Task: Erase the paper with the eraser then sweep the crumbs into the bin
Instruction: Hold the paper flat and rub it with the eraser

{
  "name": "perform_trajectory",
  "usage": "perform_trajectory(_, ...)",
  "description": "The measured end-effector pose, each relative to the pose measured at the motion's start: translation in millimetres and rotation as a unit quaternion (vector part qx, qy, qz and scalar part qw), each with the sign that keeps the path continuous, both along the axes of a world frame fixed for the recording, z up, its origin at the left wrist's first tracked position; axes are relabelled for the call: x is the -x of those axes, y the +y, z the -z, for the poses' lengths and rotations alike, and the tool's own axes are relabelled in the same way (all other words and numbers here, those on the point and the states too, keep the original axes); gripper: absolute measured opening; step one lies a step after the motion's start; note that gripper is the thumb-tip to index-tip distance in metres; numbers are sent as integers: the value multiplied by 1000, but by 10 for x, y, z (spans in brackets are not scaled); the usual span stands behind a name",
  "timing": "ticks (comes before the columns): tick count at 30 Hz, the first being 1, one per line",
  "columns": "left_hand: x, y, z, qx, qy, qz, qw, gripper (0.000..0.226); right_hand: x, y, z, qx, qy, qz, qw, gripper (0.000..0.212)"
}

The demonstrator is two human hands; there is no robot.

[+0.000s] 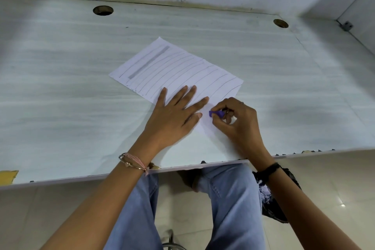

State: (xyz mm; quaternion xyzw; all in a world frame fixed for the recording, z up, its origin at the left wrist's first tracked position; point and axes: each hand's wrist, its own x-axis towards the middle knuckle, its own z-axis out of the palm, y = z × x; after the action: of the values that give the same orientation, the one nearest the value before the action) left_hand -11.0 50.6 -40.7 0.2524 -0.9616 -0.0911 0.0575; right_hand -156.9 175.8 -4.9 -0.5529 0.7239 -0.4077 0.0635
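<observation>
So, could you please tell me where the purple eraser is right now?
The purple eraser is pinched in the right hand, pressed to the near corner of the paper, just right of the left hand lying flat.

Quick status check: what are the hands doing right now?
Left hand flat, pinning paper. Right hand pinching purple eraser on paper. Nothing blocking.

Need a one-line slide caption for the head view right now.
Left hand pins the lined paper flat while the right hand rubs a purple eraser near its lower edge.
</observation>
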Motion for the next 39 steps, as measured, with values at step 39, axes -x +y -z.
perform_trajectory(39,-13,-18,2,0,-13,4,1000,58,79,-3,1,-28,5,-73,997,13)
